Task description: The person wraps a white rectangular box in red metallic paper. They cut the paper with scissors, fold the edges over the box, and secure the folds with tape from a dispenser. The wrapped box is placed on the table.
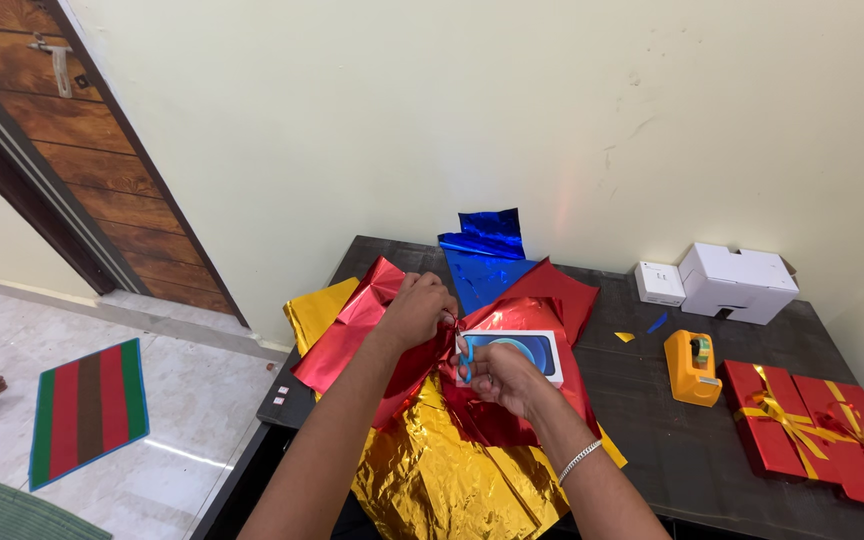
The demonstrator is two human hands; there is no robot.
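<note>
both arms are bare, no sleeves showing up to the frame edge. right wrist has a thin silver chain bracelet (580,460) on it. left hand (415,310) wears no rings or watch that i can see.

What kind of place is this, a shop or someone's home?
Probably a room in a home: a dark wooden table against a plain cream wall, a brown wooden door, and a striped floor mat.

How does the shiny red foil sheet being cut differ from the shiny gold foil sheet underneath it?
The red foil sheet is lifted and gripped by the left hand, while the gold foil sheet lies spread on the dark table, untouched. The red sheet meets blue-handled scissors in the right hand; the gold one hangs over the table's front edge. Both are crinkled and reflective.
</note>
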